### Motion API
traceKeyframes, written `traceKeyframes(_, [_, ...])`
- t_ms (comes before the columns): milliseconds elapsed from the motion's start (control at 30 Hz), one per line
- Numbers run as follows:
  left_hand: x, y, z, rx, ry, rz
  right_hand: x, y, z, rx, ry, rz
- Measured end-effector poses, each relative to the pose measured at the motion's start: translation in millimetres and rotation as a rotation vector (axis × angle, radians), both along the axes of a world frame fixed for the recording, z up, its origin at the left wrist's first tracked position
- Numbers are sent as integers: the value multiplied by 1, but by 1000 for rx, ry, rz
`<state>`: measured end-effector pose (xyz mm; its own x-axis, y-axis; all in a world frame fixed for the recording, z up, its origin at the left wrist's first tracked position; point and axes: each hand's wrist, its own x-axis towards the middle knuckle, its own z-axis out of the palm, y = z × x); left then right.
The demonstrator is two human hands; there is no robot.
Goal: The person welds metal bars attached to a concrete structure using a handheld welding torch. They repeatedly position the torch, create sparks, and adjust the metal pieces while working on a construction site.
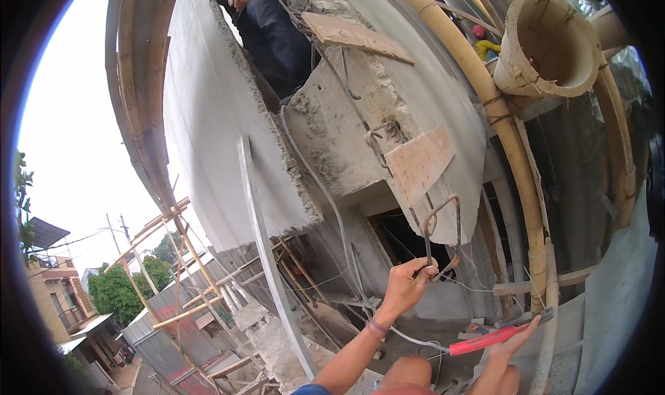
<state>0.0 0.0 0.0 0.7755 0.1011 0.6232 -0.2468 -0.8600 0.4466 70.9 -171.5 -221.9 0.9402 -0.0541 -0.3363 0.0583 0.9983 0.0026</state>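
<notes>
My left hand (403,290) is closed on the lower end of a bent, rusty steel bar (457,223), which hangs beside a broken concrete edge. Lower right, my right hand (504,355) is closed round a tool with a red handle (479,342) and a dark metal part (523,319); its exact kind is unclear. A flat brown board piece (421,163) sits just above the bent bar. Higher up, a second brown board (357,36) lies against the concrete, with more bent steel rods (374,133) between the two.
Another person in dark trousers (277,45) stands on the structure above. A person with a yellow sleeve (487,50) is at the far upper right. Thick bamboo poles (509,128) rise at right. A long metal straightedge (264,256) leans at left, near a grey cable (325,190).
</notes>
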Motion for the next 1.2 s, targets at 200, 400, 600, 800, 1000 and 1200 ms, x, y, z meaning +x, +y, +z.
traceKeyframes(200, [-11, -9, -5, -10, -13, -23, 2, -3, 1, -30, 84, -17])
traceKeyframes(400, [5, -4, -9, -28, 59, 21, 1, -19, 6, 11, -18, -7])
traceKeyframes(600, [54, 37, -24, -183, 34, -18, 7, -20, -2, -132, 46, -77])
traceKeyframes(800, [70, 44, -25, -360, -6, -30, 5, -29, -2, -135, 12, -65])
traceKeyframes(1000, [80, 46, -34, -386, -1, -5, 9, -28, -9, -144, 87, -44])
traceKeyframes(1200, [88, 40, -35, -490, -46, -46, 7, -24, -2, -118, 53, -81])
